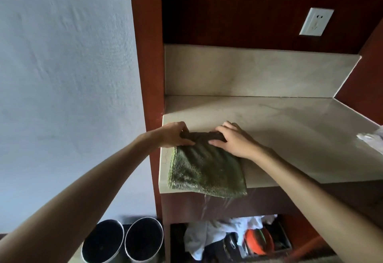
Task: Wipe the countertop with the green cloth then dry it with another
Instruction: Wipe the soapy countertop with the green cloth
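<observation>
Left hand [173, 134] and right hand [232, 140] gripping the far edge of a green cloth [205, 171] on the beige countertop [290, 138], white cloth [373, 140] at three o'clock, two metal bins [122, 240] at seven o'clock

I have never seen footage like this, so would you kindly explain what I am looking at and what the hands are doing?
There is no machine here: a person wears a camera on the head, looking down at their own bare arms. The left hand and right hand both grip the far edge of a green cloth, which lies on the pale countertop and hangs slightly over its front edge. A white cloth shows at the right edge. Below stand two metal bins and a cluttered shelf.
</observation>
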